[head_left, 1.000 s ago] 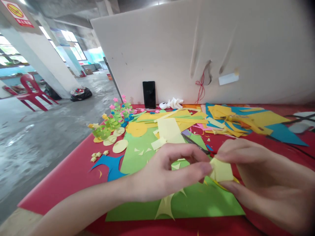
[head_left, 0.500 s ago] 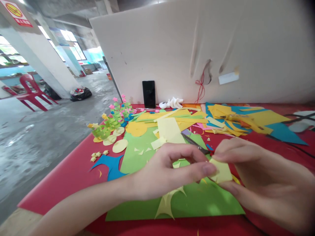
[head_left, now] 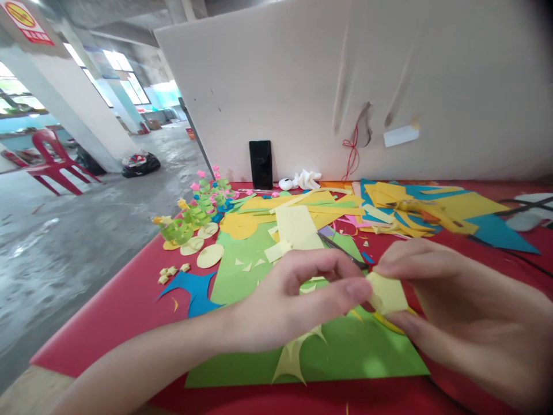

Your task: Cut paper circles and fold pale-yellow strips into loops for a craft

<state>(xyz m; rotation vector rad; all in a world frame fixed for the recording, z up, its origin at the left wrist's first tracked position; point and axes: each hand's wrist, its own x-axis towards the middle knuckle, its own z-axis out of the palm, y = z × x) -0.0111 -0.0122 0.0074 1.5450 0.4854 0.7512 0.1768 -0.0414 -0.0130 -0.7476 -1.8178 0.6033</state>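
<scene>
A small pale yellow piece of paper (head_left: 389, 295) is between my two hands above the green sheet. My right hand (head_left: 466, 311) pinches it, with the thumb along its lower edge and the index finger at its top. At the paper's left edge, which looks slightly curled, are the thumb and fingers of my left hand (head_left: 298, 300); those fingertips are partly hidden. Scissors (head_left: 339, 249) with dark blades lie just behind the hands, their handles mostly covered. Under the paper a yellow curved object (head_left: 391, 324) shows in part.
A green sheet (head_left: 345, 360) with pale offcuts (head_left: 289, 360) lies on the red tabletop (head_left: 108, 323). Leftward are blue paper (head_left: 190, 291), pale circles (head_left: 210, 256), tiny folded stars (head_left: 164, 275) and green-pink paper decorations (head_left: 185, 225). Behind stand a black phone (head_left: 261, 164) and a yellow glue gun (head_left: 436, 214).
My left thumb has slid left, from over the paper to its edge, uncovering more of it. The right hand keeps its pinch, and more of the yellow curved object shows below.
</scene>
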